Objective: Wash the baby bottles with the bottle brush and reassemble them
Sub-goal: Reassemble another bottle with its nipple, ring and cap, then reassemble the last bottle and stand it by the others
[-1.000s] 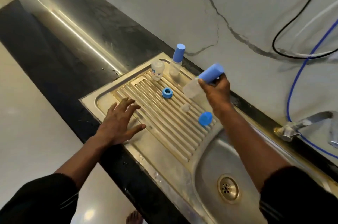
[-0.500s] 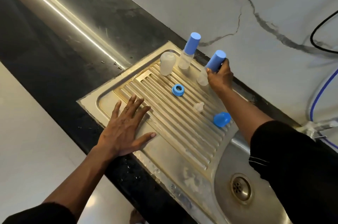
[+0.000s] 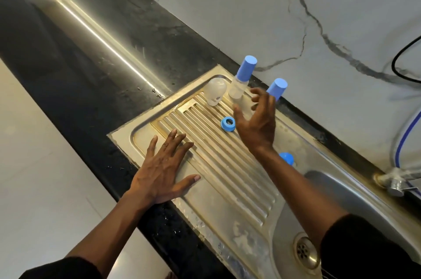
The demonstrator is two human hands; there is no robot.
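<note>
Two capped baby bottles stand at the back of the ribbed steel drainboard (image 3: pixel 227 178): one with a blue cap (image 3: pixel 242 77), and a second whose blue cap (image 3: pixel 276 88) shows behind my fingers. An uncapped clear bottle (image 3: pixel 216 94) stands upside down to their left. A blue screw ring (image 3: pixel 228 124) lies on the ribs. A blue cap (image 3: pixel 286 158) peeks out behind my right forearm. My right hand (image 3: pixel 256 122) hovers with fingers spread, holding nothing, just in front of the second bottle. My left hand (image 3: pixel 163 167) rests flat on the drainboard's front left.
The sink bowl with its drain (image 3: pixel 306 251) lies at lower right, and a tap (image 3: pixel 396 184) with a blue-striped hose sits at the right edge. Black countertop (image 3: pixel 114 51) stretches left; a marble wall rises behind. A black cable hangs at upper right.
My right hand set the capped bottle down upright beside the other one, let go and drew back with fingers spread. My left hand stayed flat on the drainboard.
</note>
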